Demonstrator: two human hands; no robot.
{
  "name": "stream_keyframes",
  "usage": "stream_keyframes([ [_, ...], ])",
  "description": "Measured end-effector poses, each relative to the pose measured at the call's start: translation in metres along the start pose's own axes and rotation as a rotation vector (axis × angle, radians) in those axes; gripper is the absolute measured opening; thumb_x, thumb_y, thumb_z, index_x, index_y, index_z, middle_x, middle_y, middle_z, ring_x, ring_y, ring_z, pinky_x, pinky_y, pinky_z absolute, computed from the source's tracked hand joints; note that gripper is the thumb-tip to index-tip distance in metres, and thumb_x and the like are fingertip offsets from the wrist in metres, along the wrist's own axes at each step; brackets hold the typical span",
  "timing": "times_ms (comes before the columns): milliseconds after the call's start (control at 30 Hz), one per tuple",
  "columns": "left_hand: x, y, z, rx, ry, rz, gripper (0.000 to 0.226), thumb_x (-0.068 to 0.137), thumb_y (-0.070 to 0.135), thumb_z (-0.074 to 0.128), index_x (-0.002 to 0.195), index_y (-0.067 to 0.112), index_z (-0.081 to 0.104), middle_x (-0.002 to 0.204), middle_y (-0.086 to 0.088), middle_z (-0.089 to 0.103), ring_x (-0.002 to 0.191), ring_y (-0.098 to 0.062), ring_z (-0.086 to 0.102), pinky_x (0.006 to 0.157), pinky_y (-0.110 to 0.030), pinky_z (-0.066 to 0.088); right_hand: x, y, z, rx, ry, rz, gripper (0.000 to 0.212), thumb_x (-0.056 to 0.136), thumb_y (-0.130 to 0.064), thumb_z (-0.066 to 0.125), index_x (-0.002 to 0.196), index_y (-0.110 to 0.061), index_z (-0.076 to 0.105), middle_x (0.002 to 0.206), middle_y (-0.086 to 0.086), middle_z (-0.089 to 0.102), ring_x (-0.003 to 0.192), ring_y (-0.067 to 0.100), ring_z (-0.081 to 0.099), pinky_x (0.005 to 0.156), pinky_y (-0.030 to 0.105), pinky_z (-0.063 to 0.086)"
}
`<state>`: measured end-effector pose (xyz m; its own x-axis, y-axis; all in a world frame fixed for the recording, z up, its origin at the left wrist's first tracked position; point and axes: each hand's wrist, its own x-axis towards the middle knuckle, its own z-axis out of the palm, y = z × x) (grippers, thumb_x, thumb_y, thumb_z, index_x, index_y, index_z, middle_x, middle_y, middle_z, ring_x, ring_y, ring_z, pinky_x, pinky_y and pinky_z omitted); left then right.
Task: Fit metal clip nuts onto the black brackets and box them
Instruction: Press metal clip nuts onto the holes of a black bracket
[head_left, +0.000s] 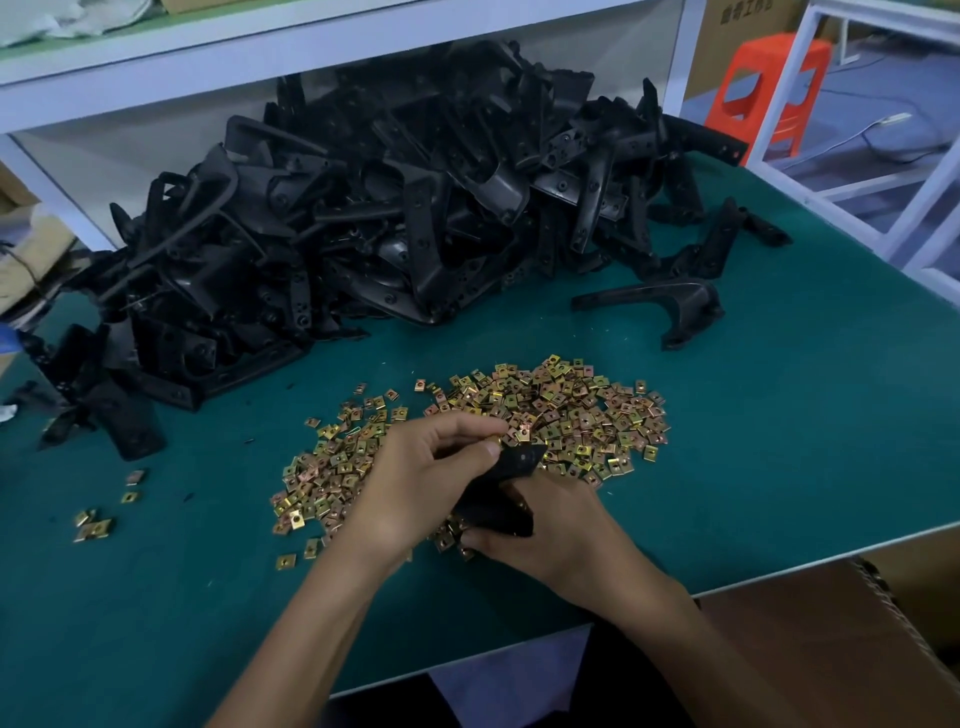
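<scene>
A black bracket (511, 462) is held over the green table, above a wide scatter of brass-coloured clip nuts (571, 410). My right hand (550, 525) grips the bracket's lower end from underneath. My left hand (421, 483) pinches a clip nut (496, 441) against the bracket's upper edge with thumb and forefinger. A big heap of black brackets (389, 197) fills the back of the table. One single bracket (670, 304) lies apart on the right.
A few stray clip nuts (96, 527) lie at the left. An open cardboard box (841, 639) stands below the table's near right edge. White shelf posts frame the back, and a red stool (769, 88) stands beyond the right edge.
</scene>
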<state>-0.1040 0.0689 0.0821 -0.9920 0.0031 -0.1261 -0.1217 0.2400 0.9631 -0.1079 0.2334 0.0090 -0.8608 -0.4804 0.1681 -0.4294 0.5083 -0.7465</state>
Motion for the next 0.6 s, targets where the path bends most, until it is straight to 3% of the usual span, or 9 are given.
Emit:
stream_keyframes([
  [233,-0.005,-0.003,-0.006,-0.062,-0.04,0.04,0.029,0.092,0.002,0.069,0.096,0.028,0.081,0.094,0.0,0.078,0.09,-0.012,0.072,0.075,-0.018,0.054,0.001,0.002,0.001,-0.029,-0.031,-0.02,0.038,0.085,-0.064,0.06,0.114,-0.041,0.054,0.095,-0.024,0.061,0.085,-0.002,0.058,0.068,0.009,0.041],
  [333,-0.007,-0.006,-0.006,-0.084,-0.016,0.067,0.023,0.086,0.013,0.072,0.095,0.033,0.081,0.093,0.001,0.078,0.089,-0.012,0.071,0.075,-0.019,0.053,0.001,0.001,0.0,0.026,-0.035,-0.031,0.03,0.095,-0.061,0.051,0.112,-0.037,0.058,0.094,-0.021,0.064,0.082,-0.001,0.061,0.067,0.018,0.048],
  [433,-0.01,-0.011,-0.003,-0.121,0.022,0.092,0.024,0.08,0.019,0.069,0.095,0.034,0.08,0.098,-0.003,0.078,0.093,-0.018,0.071,0.081,-0.028,0.055,0.0,-0.001,0.0,0.005,-0.028,-0.044,0.038,0.102,-0.061,0.033,0.107,-0.031,0.056,0.09,-0.014,0.062,0.076,0.004,0.06,0.065,0.033,0.05],
  [600,-0.009,-0.009,-0.003,-0.072,0.001,0.118,0.025,0.081,0.021,0.069,0.092,0.04,0.08,0.098,-0.001,0.078,0.095,-0.023,0.072,0.084,-0.034,0.057,0.001,0.001,-0.001,0.043,-0.019,-0.052,0.036,0.103,-0.058,0.033,0.1,-0.03,0.056,0.084,-0.013,0.058,0.071,0.005,0.057,0.061,0.034,0.047],
])
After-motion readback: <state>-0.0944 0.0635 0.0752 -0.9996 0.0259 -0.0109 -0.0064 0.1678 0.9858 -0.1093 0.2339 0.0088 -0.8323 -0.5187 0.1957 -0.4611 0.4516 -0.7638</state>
